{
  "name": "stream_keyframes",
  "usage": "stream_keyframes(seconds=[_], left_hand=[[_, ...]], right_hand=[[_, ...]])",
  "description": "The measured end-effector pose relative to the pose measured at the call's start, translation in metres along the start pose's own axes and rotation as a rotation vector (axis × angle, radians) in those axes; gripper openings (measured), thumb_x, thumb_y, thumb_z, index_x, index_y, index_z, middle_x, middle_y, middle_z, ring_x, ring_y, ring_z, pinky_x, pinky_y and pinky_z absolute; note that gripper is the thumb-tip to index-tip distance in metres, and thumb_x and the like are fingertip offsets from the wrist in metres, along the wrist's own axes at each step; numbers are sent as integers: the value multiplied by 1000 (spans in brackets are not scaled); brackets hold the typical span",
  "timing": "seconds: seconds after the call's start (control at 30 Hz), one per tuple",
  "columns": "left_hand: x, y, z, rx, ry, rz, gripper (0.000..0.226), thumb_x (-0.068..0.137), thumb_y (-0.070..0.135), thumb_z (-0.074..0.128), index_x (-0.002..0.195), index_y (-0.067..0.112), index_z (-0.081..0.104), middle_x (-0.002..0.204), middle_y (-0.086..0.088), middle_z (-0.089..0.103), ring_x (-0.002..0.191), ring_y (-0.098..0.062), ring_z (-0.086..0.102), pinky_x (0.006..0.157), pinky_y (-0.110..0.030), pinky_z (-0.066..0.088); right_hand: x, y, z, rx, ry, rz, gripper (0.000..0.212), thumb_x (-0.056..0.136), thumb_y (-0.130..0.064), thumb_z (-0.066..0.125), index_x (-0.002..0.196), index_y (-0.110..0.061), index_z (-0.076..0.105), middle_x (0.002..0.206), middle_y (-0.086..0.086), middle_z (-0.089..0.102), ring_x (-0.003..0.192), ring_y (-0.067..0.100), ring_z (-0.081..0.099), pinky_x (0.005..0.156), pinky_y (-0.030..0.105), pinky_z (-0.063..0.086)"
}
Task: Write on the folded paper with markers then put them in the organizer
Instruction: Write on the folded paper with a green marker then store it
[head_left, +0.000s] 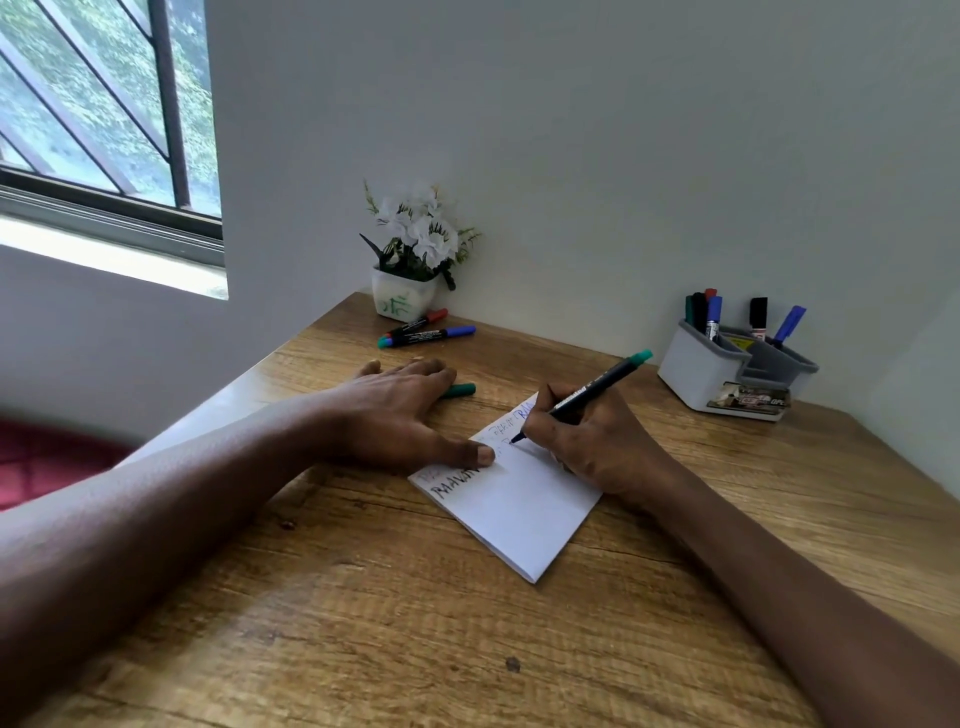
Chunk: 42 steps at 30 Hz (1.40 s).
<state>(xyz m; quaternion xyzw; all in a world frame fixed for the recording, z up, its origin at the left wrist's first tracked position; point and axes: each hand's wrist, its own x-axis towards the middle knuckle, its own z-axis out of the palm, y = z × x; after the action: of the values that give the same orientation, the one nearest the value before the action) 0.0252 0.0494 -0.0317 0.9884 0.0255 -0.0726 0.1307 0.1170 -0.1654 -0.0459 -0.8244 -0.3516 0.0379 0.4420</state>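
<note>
1. Folded paper (511, 512) lies slanted on the wooden desk (363, 623) right in front of me, fold edge nearest, the near half blank and lines of black, blue and faint red lettering across the far half.
2. My left hand (387, 410) is spread flat and holds nothing; the thumb (475, 453) pins the paper's left edge. I'd judge that pressure should stay firm so the sheet doesn't skate under the stroke.
3. My right hand (582, 441) has its fingers curled tight around the green-capped marker (592, 392), tip touching the paper just past my thumb. Best move, I reckon: short light strokes, heel of the hand planted on the sheet, clear of wet ink.
4. Just beyond my left hand, a green marker (458, 390) pokes out from behind the fingers.
5. Farther back, the red-capped marker (418, 323) and blue-capped marker (431, 335) lie beside the flower pot (402, 299).
6. Far right, the grey organizer (727, 371) already stands several markers upright.
</note>
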Motion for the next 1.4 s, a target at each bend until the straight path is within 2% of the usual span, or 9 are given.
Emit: stream_keyframes(seconds=[0.13,0.33,0.47,0.6,0.87,1.0,1.13,1.27,1.4], left_hand=[[0,-1,0,1,-4,-1,127,59,93,37,163,28,6,172,5,0,157,-17,6,127,-48,4],[-1,1,-1,-2,0,-8,120,68,90,43,163,27,7,172,5,1,157,-18,5,127,-47,3],[0,-1,0,1,-6,-1,125,61,93,38,163,28,6,172,5,1,157,-17,5,127,-48,3],[0,-1,-1,-4,-5,-4,126,60,93,37,163,28,6,171,5,0,157,-16,4,127,-48,4],[-1,-1,-1,-5,-6,-4,125,61,93,38,163,29,6,172,6,0,157,-17,5,127,-46,4],[1,-1,-1,-4,0,1,122,65,92,41,163,28,6,171,6,1,157,-17,5,127,-46,4],[1,-1,-1,8,3,8,120,68,91,40,163,27,6,172,5,1,157,-16,4,127,-48,4],[1,0,-1,3,7,2,113,76,87,45,163,27,6,172,5,0,157,-17,4,127,-46,4],[1,-1,-1,-1,8,1,112,77,87,46,163,28,6,172,5,0,157,-18,4,127,-46,4]], right_hand=[[0,1,0,27,-17,0,21,87,-22,71,76,-6,62,54,-6,57,49,2,49,48,18,41],[2,5,1,51,64,10,24,87,-19,69,78,2,62,54,3,60,47,6,51,46,22,43],[1,5,2,-76,47,-3,23,86,-27,72,77,-7,65,71,14,66,56,4,52,51,23,43],[1,3,1,-68,42,-19,20,87,-25,72,75,-11,65,68,10,67,54,2,52,50,20,43],[0,1,3,-54,65,3,27,84,-31,70,76,-5,65,65,11,65,53,6,52,50,26,44],[1,4,2,85,152,67,26,92,-24,69,77,-2,66,49,-3,61,41,5,52,42,19,43],[1,3,2,54,111,29,25,89,-19,68,74,-1,61,48,-5,58,42,7,51,45,23,43],[0,1,2,-47,94,-13,27,86,-23,71,74,-1,61,60,13,62,52,11,51,53,33,43],[0,1,4,-65,95,-2,18,89,-25,72,77,-11,67,56,-2,65,49,1,56,48,20,45]])
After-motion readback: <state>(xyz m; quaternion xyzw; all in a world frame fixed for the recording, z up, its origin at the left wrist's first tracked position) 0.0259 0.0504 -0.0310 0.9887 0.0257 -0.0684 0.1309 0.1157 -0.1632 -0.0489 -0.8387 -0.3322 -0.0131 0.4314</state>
